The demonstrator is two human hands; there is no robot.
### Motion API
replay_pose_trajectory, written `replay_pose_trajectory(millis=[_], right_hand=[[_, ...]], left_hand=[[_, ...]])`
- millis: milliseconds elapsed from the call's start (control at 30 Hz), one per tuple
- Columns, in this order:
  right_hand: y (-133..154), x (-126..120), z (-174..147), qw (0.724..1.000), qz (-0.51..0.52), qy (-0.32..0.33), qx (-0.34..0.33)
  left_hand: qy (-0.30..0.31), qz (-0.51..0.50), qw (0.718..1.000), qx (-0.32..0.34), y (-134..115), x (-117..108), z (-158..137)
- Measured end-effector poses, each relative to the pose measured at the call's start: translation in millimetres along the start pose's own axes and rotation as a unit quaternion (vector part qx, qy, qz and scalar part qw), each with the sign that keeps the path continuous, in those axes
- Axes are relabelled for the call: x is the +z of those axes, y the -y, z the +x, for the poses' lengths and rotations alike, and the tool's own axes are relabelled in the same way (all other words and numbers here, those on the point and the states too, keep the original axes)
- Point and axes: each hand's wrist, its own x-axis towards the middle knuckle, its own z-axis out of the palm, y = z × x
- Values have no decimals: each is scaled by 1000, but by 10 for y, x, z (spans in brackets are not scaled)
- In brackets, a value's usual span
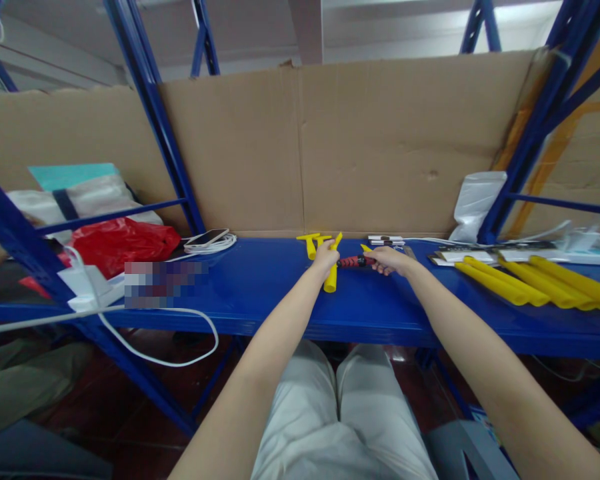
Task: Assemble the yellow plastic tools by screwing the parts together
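Note:
My left hand point(325, 259) is closed round a yellow plastic piece with a round tube end point(331, 280) that points toward me. My right hand point(387, 259) is closed on a red-and-black handled tool point(353, 261), which reaches leftward to the yellow piece. Whether the tool touches the piece I cannot tell. A small yellow tip point(365, 247) shows beside my right fingers; what it belongs to is hidden. Just behind my left hand lie yellow T-shaped pieces point(310, 245), partly covered by it.
Several long yellow tubes point(513, 283) lie at the right of the blue shelf point(265, 300). Left are a phone point(207, 238), coiled white cable, red bag point(125, 243) and white power strip. A cardboard panel point(330, 147) stands behind, with blue uprights on either side.

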Motion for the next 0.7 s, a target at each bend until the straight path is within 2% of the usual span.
replay_pose_trajectory(millis=[67,133,233,400,533,700], right_hand=[[-19,23,4,997,-78,11,-22],[-31,32,22,989,-140,13,-38],[-27,19,37,977,-208,11,-42],[-2,-53,3,950,-311,2,-40],[-23,-113,1,931,-361,-17,-44],[-30,-152,-18,932,-357,-14,-54]], left_hand=[[9,-1,1000,-9,17,3,8],[13,22,1000,12,31,3,9],[25,52,998,38,44,1,4],[80,86,993,27,37,-3,-27],[97,131,985,53,9,-21,-69],[105,162,977,86,-23,-40,-105]])
